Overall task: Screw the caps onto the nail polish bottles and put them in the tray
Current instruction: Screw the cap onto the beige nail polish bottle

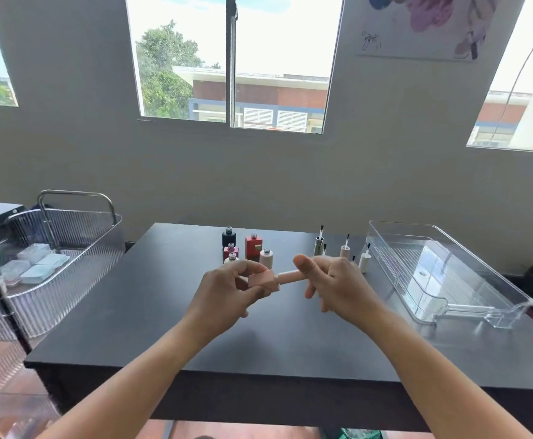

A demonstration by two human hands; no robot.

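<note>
Above the dark table (290, 343), the left hand (227, 293) grips a pink bottle (262, 279) sideways while the right hand (338, 286) pinches its cap (290, 275), apparently mid-screwing. Next, probably: finish tightening, then carry it right to the tray (442, 274).

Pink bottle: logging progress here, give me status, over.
Left hand grips pink bottle. Right hand holds its cap, at the neck. Tray at right; loose caps stand beside it.

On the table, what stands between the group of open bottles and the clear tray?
In the head view, loose caps stand there, brushes up, left of the clear tray; the right hand covers some.
</note>
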